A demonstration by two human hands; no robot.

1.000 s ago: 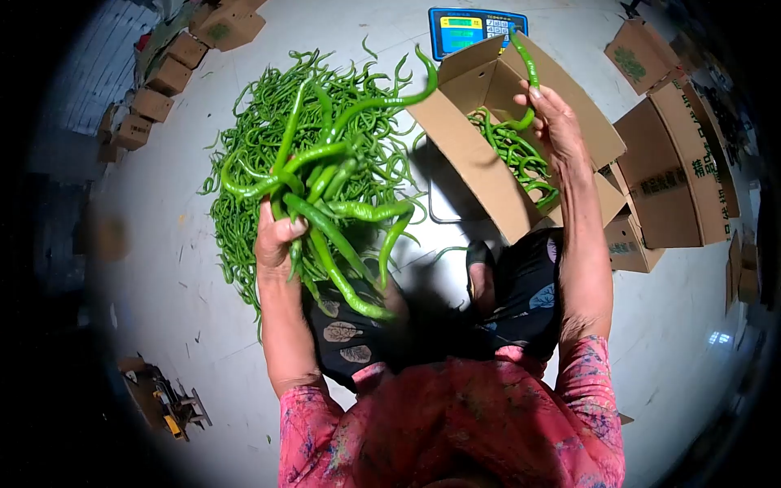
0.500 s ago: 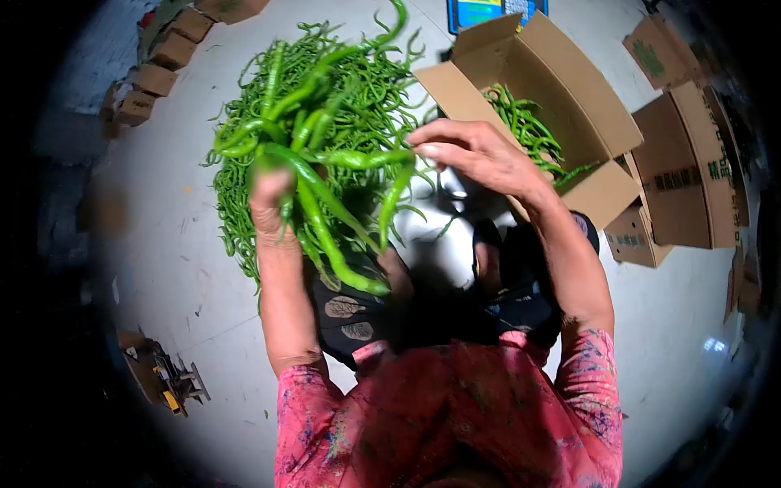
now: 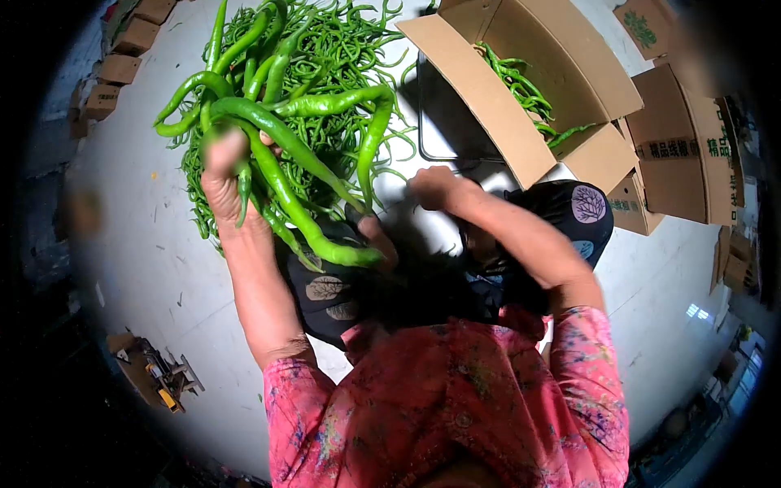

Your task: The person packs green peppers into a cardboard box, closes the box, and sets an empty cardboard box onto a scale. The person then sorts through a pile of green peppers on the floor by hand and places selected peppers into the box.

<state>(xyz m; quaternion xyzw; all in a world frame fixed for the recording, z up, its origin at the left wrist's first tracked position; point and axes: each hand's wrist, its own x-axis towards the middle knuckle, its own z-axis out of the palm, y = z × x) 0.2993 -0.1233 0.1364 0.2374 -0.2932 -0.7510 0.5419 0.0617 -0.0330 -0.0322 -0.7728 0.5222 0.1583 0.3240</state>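
Note:
My left hand (image 3: 226, 159) is closed around a bunch of long green chili peppers (image 3: 281, 130), raised above the floor. They fan out from the fist, some bent and some hanging toward my knee. My right hand (image 3: 435, 189) is curled closed beside the near corner of an open cardboard box (image 3: 480, 106), apart from the bunch. Whatever its fingers hold, if anything, is hidden. Beneath the bunch spreads a large pile of green chili peppers (image 3: 325, 49) on the floor. More green peppers (image 3: 521, 85) lie inside the box.
Other cardboard boxes (image 3: 667, 150) with printed lettering stand at the right. Small cartons (image 3: 119, 69) line the upper left. A dark tray-like item (image 3: 447, 122) lies partly under the open box. A metal device (image 3: 167, 374) sits at the lower left.
My right hand has left the pepper bunch, moved down and curled closed. My left hand, still holding the bunch, has shifted left. The view has tilted, so pile and box appear higher.

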